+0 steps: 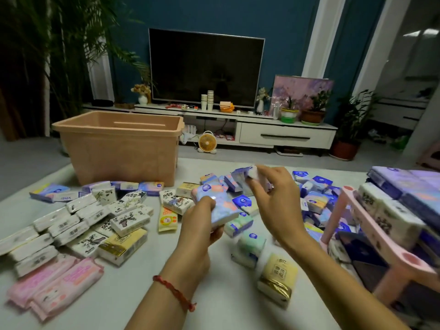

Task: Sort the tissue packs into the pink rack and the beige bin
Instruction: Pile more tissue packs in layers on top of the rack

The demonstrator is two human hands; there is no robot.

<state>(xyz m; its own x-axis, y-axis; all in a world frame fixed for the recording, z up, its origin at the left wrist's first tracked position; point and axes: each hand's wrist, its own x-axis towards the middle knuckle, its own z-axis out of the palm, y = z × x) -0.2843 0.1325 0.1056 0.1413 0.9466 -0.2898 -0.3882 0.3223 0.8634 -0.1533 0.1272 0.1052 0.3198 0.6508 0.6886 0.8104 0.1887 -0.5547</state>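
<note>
The left grip (pixel 201 219) holds a pastel pack (pixel 220 207) and the right grip (pixel 273 198) pinches a purple pack (pixel 241 179) above the littered worktop (pixel 142 294); both are probably best laid flat, edges squared, on the nearby pink rack (pixel 371 234).

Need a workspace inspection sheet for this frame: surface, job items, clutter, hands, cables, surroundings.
surface: pale flat surface, mostly covered by loose tissue packs.
job's things: beige bin at the far left, its floor hidden; pink rack at the right, packs stacked on it; white ink-print packs left, blue packs centre right, pink packs near left.
clutter: nothing seen besides the unsorted packs.
hands: left hand grips a pastel pack; right hand pinches a purple pack; both above the pile.
cables: thin cords under the TV stand; nothing seen on the surface.
surroundings: TV, orange fan on the floor, potted plants, blue wall.
</note>
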